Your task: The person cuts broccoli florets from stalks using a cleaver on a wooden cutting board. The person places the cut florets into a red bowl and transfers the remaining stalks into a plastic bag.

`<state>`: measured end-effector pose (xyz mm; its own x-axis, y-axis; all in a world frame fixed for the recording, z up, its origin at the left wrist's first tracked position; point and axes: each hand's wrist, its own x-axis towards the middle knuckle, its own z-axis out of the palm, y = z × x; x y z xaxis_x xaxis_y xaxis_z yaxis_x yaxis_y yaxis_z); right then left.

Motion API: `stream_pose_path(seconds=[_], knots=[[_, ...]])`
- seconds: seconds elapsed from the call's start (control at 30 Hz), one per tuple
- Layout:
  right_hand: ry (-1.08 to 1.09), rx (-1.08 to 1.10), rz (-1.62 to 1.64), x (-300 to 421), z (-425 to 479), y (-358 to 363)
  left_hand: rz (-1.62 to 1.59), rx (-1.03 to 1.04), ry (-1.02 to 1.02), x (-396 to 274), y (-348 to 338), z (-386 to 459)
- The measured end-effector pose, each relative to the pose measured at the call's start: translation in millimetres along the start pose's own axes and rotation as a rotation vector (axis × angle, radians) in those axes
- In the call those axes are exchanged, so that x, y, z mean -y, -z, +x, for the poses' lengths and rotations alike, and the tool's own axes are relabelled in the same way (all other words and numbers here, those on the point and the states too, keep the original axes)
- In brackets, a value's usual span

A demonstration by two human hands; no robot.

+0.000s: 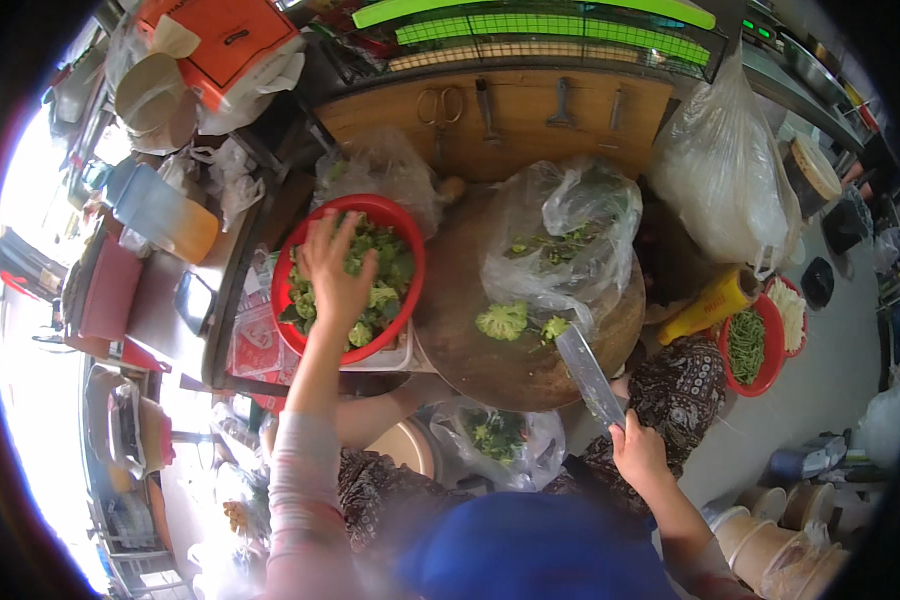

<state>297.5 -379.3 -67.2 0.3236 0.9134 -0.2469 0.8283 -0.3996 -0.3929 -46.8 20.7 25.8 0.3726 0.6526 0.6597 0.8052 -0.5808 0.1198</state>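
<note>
My left hand point(336, 262), slightly blurred, is over a red plastic basin point(414, 292) of cut broccoli florets point(383, 259). Its fingers are spread and nothing shows in them. In my right hand point(639, 452) is the handle of a cleaver point(589, 375), whose blade slants over the front of a round wooden chopping block point(457, 330). The blade's far end is beside a small broccoli piece point(554, 328). To its left, a larger broccoli floret point(502, 321) lies on the wood. Behind them sits a clear plastic bag point(521, 274) with green stems inside.
Below the block's front edge, an open plastic bag point(536, 450) holds green trimmings. Red bowls on the right contain green beans point(745, 345) and pale strips point(786, 313). A yellow roll point(709, 304) leans by the block. Scissors point(439, 109) hang on the wooden board behind.
</note>
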Motion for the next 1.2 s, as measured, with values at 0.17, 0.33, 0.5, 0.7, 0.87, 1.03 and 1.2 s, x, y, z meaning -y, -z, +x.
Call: stream_pose_path(seconds=[0.17, 0.33, 0.5, 0.7, 0.87, 1.03, 1.2], knots=[[0.024, 0.016, -0.008, 4, -1, 9, -0.537, 0.611, 0.055, -87, -63, -62], [0.013, 0.009, -0.008, 5, 1, 9, -0.44, 0.532, 0.029, -130, -108, -106], [0.005, -0.017, 0.017, 2, 0, 1, -0.439, 0.436, -0.052, -131, -85, -111], [0.06, -0.047, 0.067, 6, -4, 2, -0.469, 0.455, -0.109, -133, -40, -141], [0.249, -0.122, 0.222, 22, -12, -2, -0.595, 0.423, 0.178, -143, -32, -157], [0.276, -0.027, 0.138, 51, -3, 5, -0.604, 0.34, 0.18, -141, -45, -168], [0.272, 0.071, 0.002, 67, 5, 10, -0.656, 0.353, 0.343, -141, -51, -176]])
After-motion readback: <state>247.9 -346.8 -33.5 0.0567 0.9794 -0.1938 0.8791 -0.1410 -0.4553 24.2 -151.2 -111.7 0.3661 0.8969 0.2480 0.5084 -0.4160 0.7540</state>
